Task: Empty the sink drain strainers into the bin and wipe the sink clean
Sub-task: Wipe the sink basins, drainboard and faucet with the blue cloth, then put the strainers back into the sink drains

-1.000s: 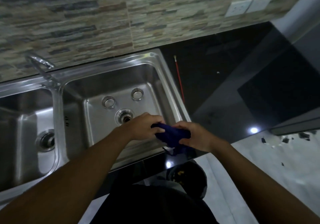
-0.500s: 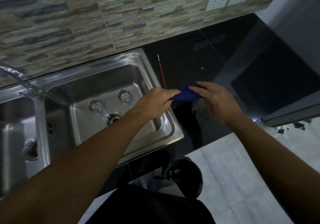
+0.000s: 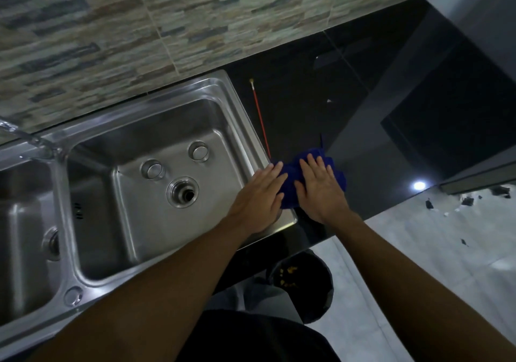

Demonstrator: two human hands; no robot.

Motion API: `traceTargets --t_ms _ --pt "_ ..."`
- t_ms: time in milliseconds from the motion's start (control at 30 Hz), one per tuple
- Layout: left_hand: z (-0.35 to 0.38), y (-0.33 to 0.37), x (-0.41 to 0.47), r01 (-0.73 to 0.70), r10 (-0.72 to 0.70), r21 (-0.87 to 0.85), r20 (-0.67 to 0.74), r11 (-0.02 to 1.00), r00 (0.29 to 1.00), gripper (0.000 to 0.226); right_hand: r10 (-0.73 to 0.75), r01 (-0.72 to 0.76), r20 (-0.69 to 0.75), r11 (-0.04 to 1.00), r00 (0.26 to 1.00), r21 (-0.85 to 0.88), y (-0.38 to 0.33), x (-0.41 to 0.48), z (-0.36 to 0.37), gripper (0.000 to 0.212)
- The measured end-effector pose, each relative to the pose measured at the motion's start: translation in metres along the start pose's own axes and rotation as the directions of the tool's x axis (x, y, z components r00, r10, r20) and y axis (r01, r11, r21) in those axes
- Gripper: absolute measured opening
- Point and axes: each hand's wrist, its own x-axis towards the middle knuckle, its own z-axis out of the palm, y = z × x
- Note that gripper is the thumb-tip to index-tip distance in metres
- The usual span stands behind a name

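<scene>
The left hand and right hand lie flat, fingers extended, pressing the blue cloth onto the black counter, just right of the sink rim. Neither hand grips anything. Two strainers rest loose on the right basin floor, beside the open drain. The bin, below the counter's near edge, holds yellowish scraps, so emptying appears complete. The basin shows no visible debris. Probable remainder: refit the strainers. Whether wiping is finished cannot be determined.
</scene>
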Motion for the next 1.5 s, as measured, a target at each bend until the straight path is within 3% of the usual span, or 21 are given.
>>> traceTargets --t_ms 267,567,733,800,867,967,1167,1367,1500 --pt "0.023 0.006 0.030 0.143 -0.163 0.112 0.199 0.983 0.966 0.082 -0.125 0.118 -0.020 0.971 0.992 -0.209 0.049 0.007 0.017 0.065" --pt "0.034 0.015 0.032 0.201 -0.212 0.070 0.236 0.977 0.948 0.085 -0.122 0.119 0.004 0.965 0.993 -0.233 0.056 0.009 0.017 0.063" --pt "0.009 0.014 0.047 0.257 -0.201 -0.109 0.367 0.960 0.908 0.079 -0.030 0.047 0.084 0.978 0.996 -0.203 0.038 0.017 0.003 0.062" --pt "-0.001 0.005 0.037 0.263 -0.179 -0.255 0.310 0.931 0.934 0.065 0.009 0.002 0.057 0.982 0.998 -0.189 0.021 0.016 -0.003 0.066" --pt "-0.008 -0.007 0.014 0.256 -0.214 -0.353 0.155 0.900 0.964 0.052 -0.010 0.004 -0.045 0.991 0.999 -0.137 -0.001 0.008 -0.005 0.069" --pt "-0.016 -0.033 -0.023 0.231 -0.261 -0.361 -0.036 0.903 0.965 0.047 -0.154 0.153 -0.108 0.988 0.982 -0.016 -0.039 -0.008 0.005 0.066" --pt "-0.035 -0.117 -0.109 0.348 -0.368 -0.276 -0.020 0.896 0.930 0.045 -0.337 0.338 -0.030 0.937 0.941 0.088 -0.118 -0.012 0.052 0.061" --pt "-0.069 -0.205 -0.193 0.502 -0.520 -0.188 -0.063 0.844 0.852 0.044 -0.382 0.380 0.051 0.924 0.923 0.039 -0.194 0.008 0.101 0.062" --pt "-0.089 -0.254 -0.232 0.526 -0.535 -0.100 -0.122 0.844 0.836 0.047 -0.369 0.371 0.139 0.928 0.919 0.014 -0.230 0.029 0.121 0.065"
